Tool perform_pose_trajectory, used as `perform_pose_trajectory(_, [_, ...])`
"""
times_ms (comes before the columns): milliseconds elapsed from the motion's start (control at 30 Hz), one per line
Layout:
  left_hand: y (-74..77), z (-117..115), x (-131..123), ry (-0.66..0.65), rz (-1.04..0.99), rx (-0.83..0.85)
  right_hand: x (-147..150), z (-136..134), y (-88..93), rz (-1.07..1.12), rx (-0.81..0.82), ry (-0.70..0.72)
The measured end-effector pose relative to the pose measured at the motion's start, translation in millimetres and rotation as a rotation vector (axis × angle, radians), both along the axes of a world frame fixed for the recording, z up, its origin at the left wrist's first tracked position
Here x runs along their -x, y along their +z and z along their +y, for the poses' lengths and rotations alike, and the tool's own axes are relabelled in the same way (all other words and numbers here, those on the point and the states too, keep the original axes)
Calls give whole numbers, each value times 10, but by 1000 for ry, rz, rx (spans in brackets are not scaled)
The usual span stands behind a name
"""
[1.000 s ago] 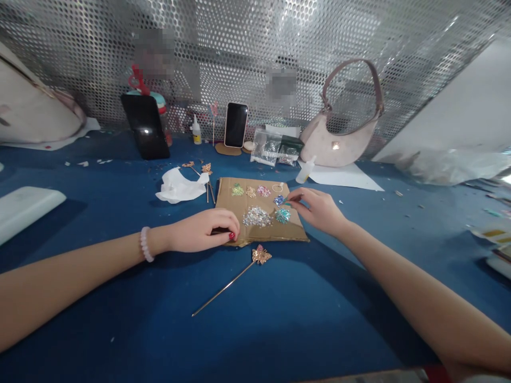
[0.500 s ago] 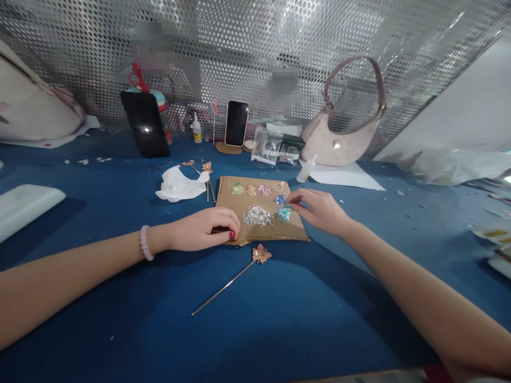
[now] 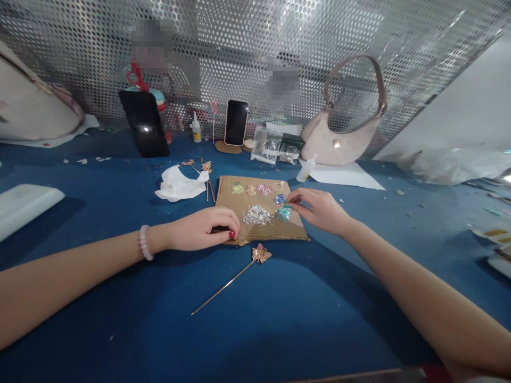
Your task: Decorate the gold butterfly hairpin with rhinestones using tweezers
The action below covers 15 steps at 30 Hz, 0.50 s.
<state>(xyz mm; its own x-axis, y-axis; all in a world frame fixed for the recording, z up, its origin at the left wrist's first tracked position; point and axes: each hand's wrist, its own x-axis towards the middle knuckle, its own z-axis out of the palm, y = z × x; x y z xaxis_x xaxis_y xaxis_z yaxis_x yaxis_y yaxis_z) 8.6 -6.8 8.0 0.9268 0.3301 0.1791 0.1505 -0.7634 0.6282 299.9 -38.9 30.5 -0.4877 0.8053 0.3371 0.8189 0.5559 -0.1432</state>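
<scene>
My left hand [image 3: 207,227] lies curled on the near left corner of a cardboard sheet [image 3: 229,205], thumb against the fingers; anything between them is hidden. My right hand [image 3: 321,210] reaches in over the sheet's right side, its fingertips pinched beside a pile of teal rhinestones [image 3: 283,214]. Whatever the pinch holds is too small to make out. Left of that pile is a larger heap of clear rhinestones [image 3: 257,215]; blue rhinestones [image 3: 279,198] lie just behind. In front of the sheet rests a gold hairpin [image 3: 261,254] with a butterfly-shaped head and long stem.
Green [image 3: 237,187], gold [image 3: 250,190] and pink rhinestones [image 3: 264,189] line the sheet's far side near a pale ring [image 3: 278,186]. White tissue [image 3: 179,184] and more hairpins [image 3: 206,167] lie left behind. A glue bottle [image 3: 306,168], phone [image 3: 236,123] and handbag [image 3: 339,138] stand farther back.
</scene>
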Motion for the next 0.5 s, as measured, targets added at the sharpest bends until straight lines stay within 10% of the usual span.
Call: perform_pose_trajectory(500, [-4,-2,1,-5,-13,-23,102,-44,-30,216,24,-52])
